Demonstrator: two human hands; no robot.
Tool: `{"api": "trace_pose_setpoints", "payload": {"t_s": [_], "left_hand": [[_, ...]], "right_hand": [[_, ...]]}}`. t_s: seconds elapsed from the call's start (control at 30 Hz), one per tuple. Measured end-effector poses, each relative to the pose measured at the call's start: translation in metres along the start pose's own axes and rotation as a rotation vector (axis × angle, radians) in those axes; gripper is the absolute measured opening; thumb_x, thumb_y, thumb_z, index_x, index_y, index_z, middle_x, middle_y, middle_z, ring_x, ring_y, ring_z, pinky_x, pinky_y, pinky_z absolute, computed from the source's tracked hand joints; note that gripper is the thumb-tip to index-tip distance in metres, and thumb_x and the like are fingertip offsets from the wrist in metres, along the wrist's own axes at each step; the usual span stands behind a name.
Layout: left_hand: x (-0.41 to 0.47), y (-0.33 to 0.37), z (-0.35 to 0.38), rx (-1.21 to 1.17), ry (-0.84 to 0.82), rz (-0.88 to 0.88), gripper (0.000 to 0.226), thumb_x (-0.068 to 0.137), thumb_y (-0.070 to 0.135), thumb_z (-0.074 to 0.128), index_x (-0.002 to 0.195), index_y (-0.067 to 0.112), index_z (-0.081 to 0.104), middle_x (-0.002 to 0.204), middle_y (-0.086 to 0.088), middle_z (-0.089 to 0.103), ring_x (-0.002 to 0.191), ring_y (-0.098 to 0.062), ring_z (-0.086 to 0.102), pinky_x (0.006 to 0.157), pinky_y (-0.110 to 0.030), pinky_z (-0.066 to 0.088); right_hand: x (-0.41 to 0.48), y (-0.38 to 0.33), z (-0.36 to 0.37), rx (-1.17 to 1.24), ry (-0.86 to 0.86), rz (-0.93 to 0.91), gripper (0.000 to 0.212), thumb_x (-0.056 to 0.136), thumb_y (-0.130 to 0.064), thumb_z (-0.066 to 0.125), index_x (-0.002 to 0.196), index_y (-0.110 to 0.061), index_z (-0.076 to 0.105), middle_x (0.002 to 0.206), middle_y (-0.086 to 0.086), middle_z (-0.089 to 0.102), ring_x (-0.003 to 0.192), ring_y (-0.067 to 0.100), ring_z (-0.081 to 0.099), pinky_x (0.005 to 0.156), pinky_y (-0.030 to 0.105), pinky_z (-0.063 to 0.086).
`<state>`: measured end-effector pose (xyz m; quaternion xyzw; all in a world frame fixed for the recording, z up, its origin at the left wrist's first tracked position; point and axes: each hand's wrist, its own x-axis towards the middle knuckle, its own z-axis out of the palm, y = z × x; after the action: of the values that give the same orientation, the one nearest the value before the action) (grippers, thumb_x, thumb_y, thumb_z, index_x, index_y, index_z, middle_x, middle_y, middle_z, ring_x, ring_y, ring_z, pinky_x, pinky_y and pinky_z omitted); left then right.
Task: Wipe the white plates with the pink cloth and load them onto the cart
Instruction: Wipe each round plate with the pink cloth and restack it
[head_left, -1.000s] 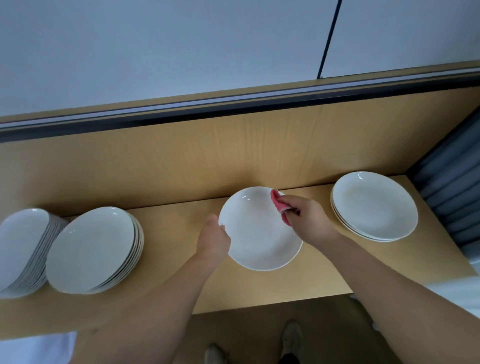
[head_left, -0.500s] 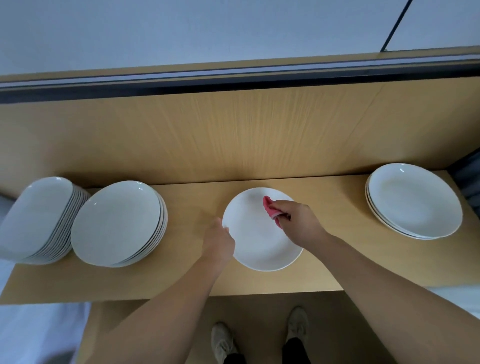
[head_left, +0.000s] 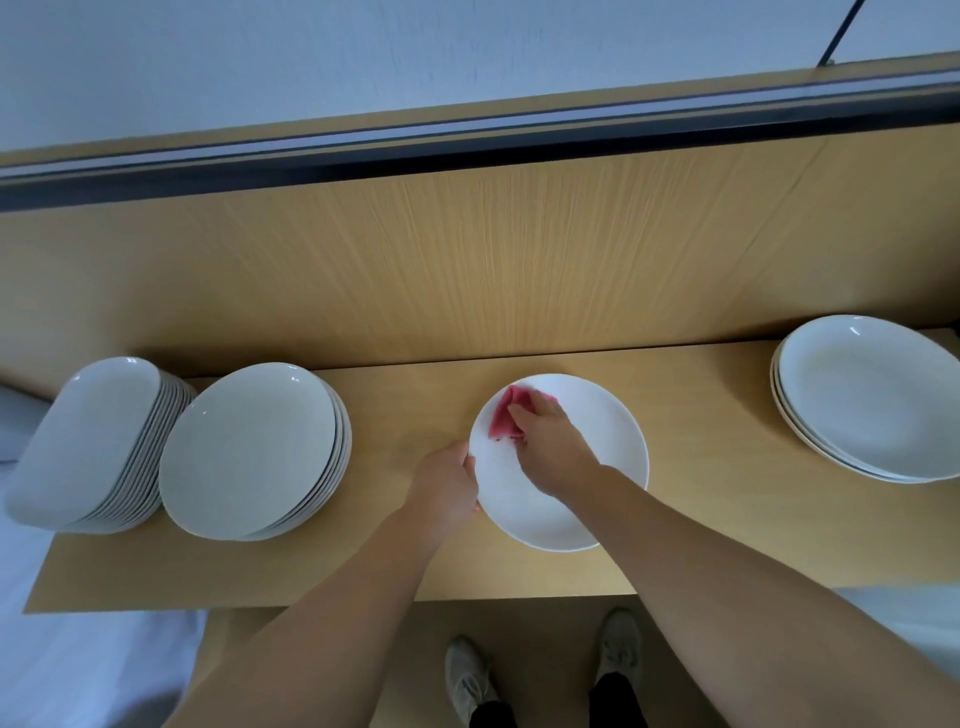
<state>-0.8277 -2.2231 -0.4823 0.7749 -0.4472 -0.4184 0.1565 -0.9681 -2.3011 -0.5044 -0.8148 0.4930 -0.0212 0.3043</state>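
A single white plate (head_left: 597, 488) lies flat on the wooden shelf (head_left: 405, 415) in front of me. My left hand (head_left: 447, 483) grips the plate's left rim. My right hand (head_left: 550, 447) holds the pink cloth (head_left: 506, 420) and presses it onto the upper left part of the plate's face. Two tall stacks of white plates stand at the left, the left stack (head_left: 88, 441) and the nearer stack (head_left: 254, 447). A short stack of white plates (head_left: 867, 400) sits at the right end of the shelf.
A wooden back panel (head_left: 467, 270) rises behind the shelf, topped by a dark rail (head_left: 467, 140). My shoes (head_left: 467, 680) show on the floor below the shelf's front edge. No cart is in view.
My right hand slid the pink cloth from the plate's upper right toward its upper left. The view shifted, so the stacks appear further right. My left hand keeps its grip on the rim.
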Motion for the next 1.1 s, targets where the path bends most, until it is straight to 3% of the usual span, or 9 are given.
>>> {"api": "trace_pose_setpoints", "payload": {"t_s": [0.07,0.17,0.47,0.67,0.8,0.93,1.03,1.1], "left_hand": [[0.0,0.002,0.001,-0.053,-0.001,-0.02,0.031,0.099,0.015,0.031,0.088,0.019,0.06,0.067,-0.002,0.065,0.058,-0.016,0.062,0.065,-0.031,0.056],[-0.001,0.004,0.002,-0.103,0.001,-0.037,0.033,0.098,0.011,0.032,0.08,0.018,0.059,0.068,-0.006,0.065,0.059,-0.02,0.064,0.068,-0.037,0.06],[0.005,0.005,-0.003,-0.134,0.007,-0.103,0.028,0.097,0.007,0.035,0.077,0.008,0.055,0.077,-0.016,0.063,0.06,-0.025,0.061,0.052,-0.028,0.055],[0.005,0.012,-0.002,-0.066,0.066,-0.132,0.025,0.091,0.002,0.037,0.068,0.008,0.044,0.069,-0.01,0.052,0.055,-0.024,0.056,0.048,-0.026,0.05],[0.004,0.017,-0.002,0.023,0.055,-0.137,0.02,0.092,0.004,0.037,0.079,0.005,0.053,0.074,-0.011,0.06,0.059,-0.028,0.066,0.046,-0.025,0.048],[0.003,0.018,-0.001,0.054,0.058,-0.144,0.02,0.089,0.006,0.037,0.086,0.006,0.057,0.077,-0.009,0.064,0.061,-0.026,0.069,0.052,-0.028,0.052],[0.004,0.018,0.0,0.088,0.046,-0.141,0.018,0.092,0.007,0.039,0.093,0.007,0.058,0.084,-0.008,0.065,0.068,-0.026,0.069,0.046,-0.023,0.042],[0.006,0.022,0.002,0.182,0.056,-0.126,0.019,0.092,0.006,0.042,0.105,0.005,0.056,0.097,-0.011,0.065,0.079,-0.028,0.065,0.051,-0.024,0.04]], "right_hand": [[0.002,-0.006,0.007,-0.09,-0.076,0.02,0.052,0.089,-0.008,0.052,0.14,-0.013,0.043,0.156,0.009,0.022,0.144,0.032,0.016,0.11,0.043,0.035],[-0.003,-0.014,0.007,-0.184,-0.122,-0.014,0.06,0.088,-0.009,0.052,0.146,-0.014,0.037,0.16,0.009,0.014,0.146,0.03,0.013,0.116,0.041,0.027],[-0.029,-0.011,0.009,-0.274,-0.223,-0.243,0.063,0.088,-0.008,0.052,0.147,-0.024,0.039,0.162,-0.001,0.013,0.149,0.022,0.005,0.121,0.036,0.01],[-0.045,-0.002,0.004,-0.325,-0.218,-0.425,0.062,0.085,-0.009,0.066,0.142,-0.026,0.047,0.156,-0.005,0.032,0.147,0.018,0.018,0.119,0.03,0.012],[-0.058,0.008,-0.005,-0.395,-0.291,-0.544,0.054,0.086,-0.008,0.062,0.136,-0.026,0.049,0.148,-0.008,0.042,0.143,0.016,0.026,0.12,0.033,0.02],[-0.073,0.025,-0.023,-0.285,-0.427,-0.491,0.042,0.088,0.004,0.053,0.116,-0.024,0.063,0.143,-0.013,0.045,0.141,0.012,0.025,0.117,0.024,0.014],[-0.082,0.04,-0.039,-0.248,-0.524,-0.436,0.058,0.08,0.012,0.045,0.119,-0.026,0.064,0.142,-0.015,0.045,0.141,0.01,0.024,0.119,0.029,0.019],[-0.085,0.043,-0.046,-0.284,-0.56,-0.436,0.067,0.078,0.012,0.042,0.128,-0.03,0.059,0.148,-0.015,0.039,0.143,0.01,0.018,0.12,0.032,0.018]]}}
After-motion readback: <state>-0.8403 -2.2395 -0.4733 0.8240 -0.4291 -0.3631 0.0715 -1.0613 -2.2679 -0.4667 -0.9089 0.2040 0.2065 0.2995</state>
